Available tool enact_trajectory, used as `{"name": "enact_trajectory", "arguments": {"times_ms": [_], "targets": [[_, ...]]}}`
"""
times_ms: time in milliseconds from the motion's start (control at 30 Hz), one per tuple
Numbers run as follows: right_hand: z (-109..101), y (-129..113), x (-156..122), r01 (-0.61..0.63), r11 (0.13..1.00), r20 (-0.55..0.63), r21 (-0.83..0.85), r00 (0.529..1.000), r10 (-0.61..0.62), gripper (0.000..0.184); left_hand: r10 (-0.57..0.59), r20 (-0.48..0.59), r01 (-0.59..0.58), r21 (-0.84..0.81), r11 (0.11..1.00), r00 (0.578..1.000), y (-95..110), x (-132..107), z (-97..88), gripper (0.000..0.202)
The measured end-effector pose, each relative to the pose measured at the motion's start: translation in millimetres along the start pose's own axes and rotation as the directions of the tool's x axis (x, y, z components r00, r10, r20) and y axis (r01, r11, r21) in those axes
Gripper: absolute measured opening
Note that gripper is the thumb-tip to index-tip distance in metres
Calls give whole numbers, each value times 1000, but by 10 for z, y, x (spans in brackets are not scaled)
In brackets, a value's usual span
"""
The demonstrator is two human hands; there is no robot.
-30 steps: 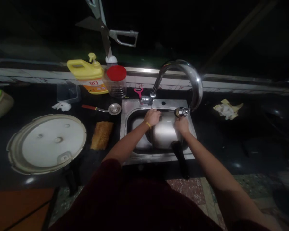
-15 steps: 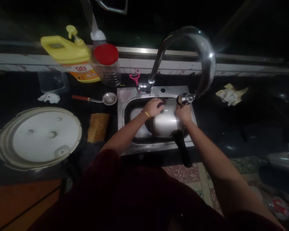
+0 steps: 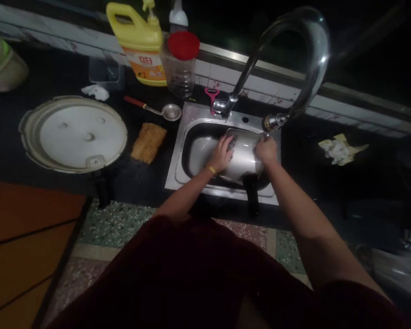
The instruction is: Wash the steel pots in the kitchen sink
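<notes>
A steel pressure cooker pot [image 3: 245,153] lies tipped on its side in the sink [image 3: 222,189], its black handle [image 3: 251,194] pointing toward me over the front edge. My left hand [image 3: 222,153] is closed on a dark grey steel wool scrubber [image 3: 231,138] and presses it against the pot's outer wall. At the pot's right end, my right hand [image 3: 266,150] is closed around its edge; the fingertips are hidden. Over that hand hangs the faucet's spout [image 3: 274,121], with no water visible.
Left of the sink lie a pressure cooker lid [image 3: 78,135], a brown sponge-like block [image 3: 148,142] and a ladle [image 3: 171,112]. A yellow detergent jug [image 3: 145,50], a red-lidded jar [image 3: 181,68] and a pink peeler [image 3: 212,95] stand behind. Crumpled wrapping [image 3: 340,150] sits right.
The view has shifted, so the counter appears higher and more to the right. My left hand has moved slightly along the pot wall, showing more scrubber. My right hand keeps its grip.
</notes>
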State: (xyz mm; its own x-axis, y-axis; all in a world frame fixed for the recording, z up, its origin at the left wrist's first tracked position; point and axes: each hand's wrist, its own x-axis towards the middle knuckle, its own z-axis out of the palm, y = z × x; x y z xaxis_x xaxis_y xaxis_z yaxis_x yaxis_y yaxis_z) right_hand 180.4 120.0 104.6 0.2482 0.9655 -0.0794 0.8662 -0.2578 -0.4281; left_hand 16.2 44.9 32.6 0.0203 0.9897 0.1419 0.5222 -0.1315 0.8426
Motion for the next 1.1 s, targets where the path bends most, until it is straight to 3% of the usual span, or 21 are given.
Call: {"name": "enact_trajectory", "arguments": {"times_ms": [100, 167, 233, 300, 400, 467, 633, 733, 800, 867, 967, 1100], "targets": [[3, -4, 9, 2, 1000, 3, -5, 1000, -2, 31, -143, -74, 136, -95, 986, 987, -87, -658, 152, 65], [2, -10, 6, 11, 1000, -7, 10, 1000, -11, 31, -261, -100, 253, -93, 963, 960, -110, -857, 212, 67], [-3, -14, 2, 23, 1000, -17, 16, 1000, -22, 31, -331, -159, 330, -35, 943, 930, -105, -746, 194, 59], [-10, -13, 4, 33, 999, -21, 0, 999, -33, 32, -383, -204, 396, 25, 918, 901, -81, -452, 103, 47], [-23, 4, 20, 51, 998, -23, -27, 998, -51, 32, -455, -160, 468, 53, 882, 876, -55, -157, -39, 39], [-29, 22, 36, 59, 998, -25, -34, 998, -60, 32, -472, -119, 481, 54, 875, 873, -44, -256, -34, 38], [-21, 69, 81, 64, 997, -38, -45, 997, -65, 32, -566, -83, 573, 120, 811, 820, 89, -843, 155, 47], [-9, 99, 104, 61, 997, -41, -55, 997, -63, 32, -594, -84, 600, 131, 789, 800, 159, -744, 124, 41], [-3, 120, 110, 79, 995, -45, -62, 996, -81, 33, -567, -117, 578, 130, 805, 815, 188, -568, 62, 38], [-2, 133, 103, 88, 994, -53, -62, 994, -92, 34, -485, -140, 503, 164, 848, 863, 214, -478, 11, 38], [-6, 126, 76, 78, 996, -64, -43, 995, -80, 34, -383, -76, 389, 268, 882, 921, 240, -565, -36, 37], [-29, 74, 38, 53, 998, -43, -38, 998, -55, 33, -337, -8, 317, 362, 877, 941, 248, -526, -143, 37]]}}
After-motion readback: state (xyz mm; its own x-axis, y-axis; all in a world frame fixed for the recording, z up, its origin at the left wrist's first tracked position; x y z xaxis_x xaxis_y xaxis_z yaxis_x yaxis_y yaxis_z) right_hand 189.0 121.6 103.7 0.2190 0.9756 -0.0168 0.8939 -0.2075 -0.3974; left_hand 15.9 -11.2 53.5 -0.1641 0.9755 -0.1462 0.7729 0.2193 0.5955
